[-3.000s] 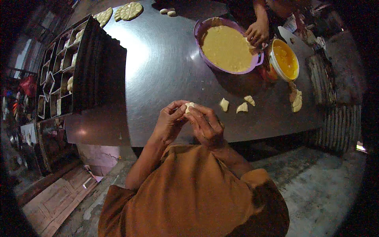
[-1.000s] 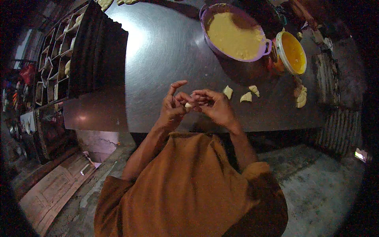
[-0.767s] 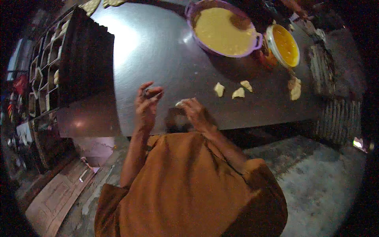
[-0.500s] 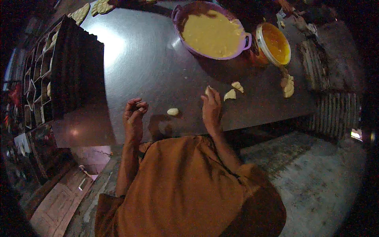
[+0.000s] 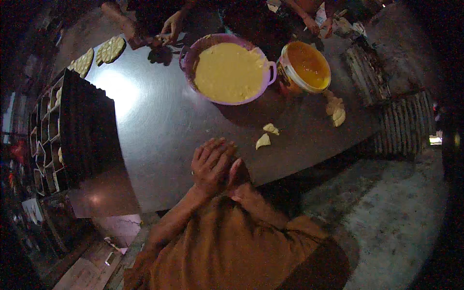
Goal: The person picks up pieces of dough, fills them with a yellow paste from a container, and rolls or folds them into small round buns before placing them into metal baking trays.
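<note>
My left hand (image 5: 210, 162) and my right hand (image 5: 238, 178) are pressed together over the metal table's near part, fingers bent and close; whatever lies between or under them is hidden. Two small pale dough pieces, a triangular one (image 5: 263, 141) and a lumpy one (image 5: 271, 128), lie just beyond them on the metal table (image 5: 159, 135). At the right, a lumpy piece of dough (image 5: 338, 113) rests near a yellow-filled bucket (image 5: 309, 65). A purple handled tub (image 5: 268, 77) of pale yellow batter stands beside the bucket, farther back.
A dark stack of compartment trays (image 5: 87, 140) stands at the left. Flat shaped dough slabs (image 5: 110, 50) lie at the back left. Other people's hands (image 5: 171, 26) (image 5: 311, 24) are at the far side. Corrugated sheeting (image 5: 406, 125) borders the table's right.
My hands, apart half a second ago, have come together. The small dough round that lay between them is hidden now. The view has shifted, and other people's hands show at the back.
</note>
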The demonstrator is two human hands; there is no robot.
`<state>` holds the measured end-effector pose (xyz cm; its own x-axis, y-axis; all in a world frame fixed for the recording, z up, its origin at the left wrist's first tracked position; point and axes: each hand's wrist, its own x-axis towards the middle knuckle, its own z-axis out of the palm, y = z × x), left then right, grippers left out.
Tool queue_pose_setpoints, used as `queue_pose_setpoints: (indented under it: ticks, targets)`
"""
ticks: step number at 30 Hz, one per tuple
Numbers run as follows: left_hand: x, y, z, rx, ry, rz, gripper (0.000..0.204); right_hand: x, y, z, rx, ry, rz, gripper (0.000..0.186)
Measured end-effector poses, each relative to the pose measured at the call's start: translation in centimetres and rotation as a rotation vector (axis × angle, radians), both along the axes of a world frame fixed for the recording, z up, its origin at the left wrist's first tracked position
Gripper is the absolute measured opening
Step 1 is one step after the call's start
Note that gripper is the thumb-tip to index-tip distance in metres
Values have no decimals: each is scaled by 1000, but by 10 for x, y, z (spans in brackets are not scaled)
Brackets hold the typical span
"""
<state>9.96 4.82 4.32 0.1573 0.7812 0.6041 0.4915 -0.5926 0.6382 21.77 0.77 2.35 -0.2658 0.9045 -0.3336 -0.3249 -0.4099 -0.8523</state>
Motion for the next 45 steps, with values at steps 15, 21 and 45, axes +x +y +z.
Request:
queue_pose_setpoints:
  ticks: [15, 21, 45]
  targets:
    - [-9, 10, -45, -839, -555, -211, 32, 131, 214, 73, 503, -179, -145, 40]
    - [-81, -8, -71, -870, -736, 295, 18, 187, 448, 76, 860, -1365, 506, 25]
    - [-96, -6, -82, -846, -840, 389, 14, 182, 513, 28, 469, -1349, 940, 31]
